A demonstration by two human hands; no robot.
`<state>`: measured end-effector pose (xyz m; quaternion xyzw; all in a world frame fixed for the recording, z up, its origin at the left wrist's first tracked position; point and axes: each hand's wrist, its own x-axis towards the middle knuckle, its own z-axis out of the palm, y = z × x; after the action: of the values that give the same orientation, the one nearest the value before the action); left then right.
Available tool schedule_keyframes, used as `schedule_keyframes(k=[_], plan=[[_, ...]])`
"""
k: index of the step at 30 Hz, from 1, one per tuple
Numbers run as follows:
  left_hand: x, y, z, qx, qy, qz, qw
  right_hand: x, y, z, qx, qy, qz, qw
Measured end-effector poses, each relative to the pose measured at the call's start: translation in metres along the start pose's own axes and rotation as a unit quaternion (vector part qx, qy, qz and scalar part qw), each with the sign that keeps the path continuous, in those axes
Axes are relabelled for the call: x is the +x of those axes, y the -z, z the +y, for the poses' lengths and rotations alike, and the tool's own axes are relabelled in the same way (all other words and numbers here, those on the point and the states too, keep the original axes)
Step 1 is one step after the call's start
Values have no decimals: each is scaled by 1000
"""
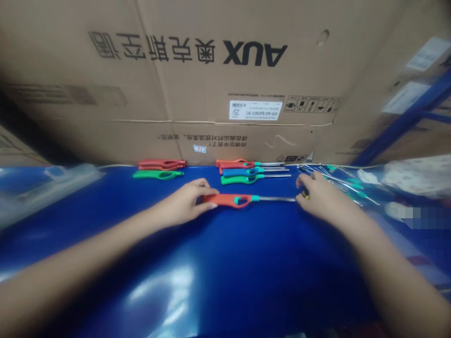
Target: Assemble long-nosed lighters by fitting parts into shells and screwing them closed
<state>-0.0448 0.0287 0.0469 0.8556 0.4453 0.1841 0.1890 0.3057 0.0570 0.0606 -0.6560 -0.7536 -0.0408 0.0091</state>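
A red-orange long-nosed gas lighter (229, 201) with a green trigger and a thin metal tube lies level over the blue tabletop. My left hand (192, 202) is closed round the rear end of its handle. At the far end of the tube is my right hand (317, 195), fingers curled, thumb by the tube's tip. A small dark and yellow thing shows between those fingers; its kind is unclear. Behind the lighter lies a group of similar lighters with tubes, among them a blue one (239, 172) and a green one (239, 180).
Red handles (162, 164) and a green handle (157, 174) without tubes lie at the back left. Loose metal tubes (341, 180) with green parts are scattered at right. A large cardboard box (197, 84) stands behind the blue tabletop (239, 267). Clear plastic (66, 190) lies left.
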Motion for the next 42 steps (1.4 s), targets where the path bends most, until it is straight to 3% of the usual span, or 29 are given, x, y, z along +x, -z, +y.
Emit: schedule_keyframes(k=[3,5,13,22,28,34,37,42], plan=[[24,7,-12,22,5,49,999,0,-5,-6,-32,-28,-135,990],[42,8,-17,38,11,83,996,0,-6,-12,-39,-32,-165,985],[104,4,-32,100,-4,122,987,0,-8,-20,-33,-42,-155,986],[122,-5,-43,146,-6,141,979,7,-9,-17,-34,-67,-149,986],[104,-6,-26,175,6,174,969,13,-9,-5,-38,-90,-149,984],[50,0,-17,197,37,145,969,25,-8,25,-65,-119,-178,975],[24,12,-32,212,72,128,966,29,-9,34,-76,-128,-171,974],[-8,41,-77,247,146,127,950,27,-14,29,-82,-99,-117,985]])
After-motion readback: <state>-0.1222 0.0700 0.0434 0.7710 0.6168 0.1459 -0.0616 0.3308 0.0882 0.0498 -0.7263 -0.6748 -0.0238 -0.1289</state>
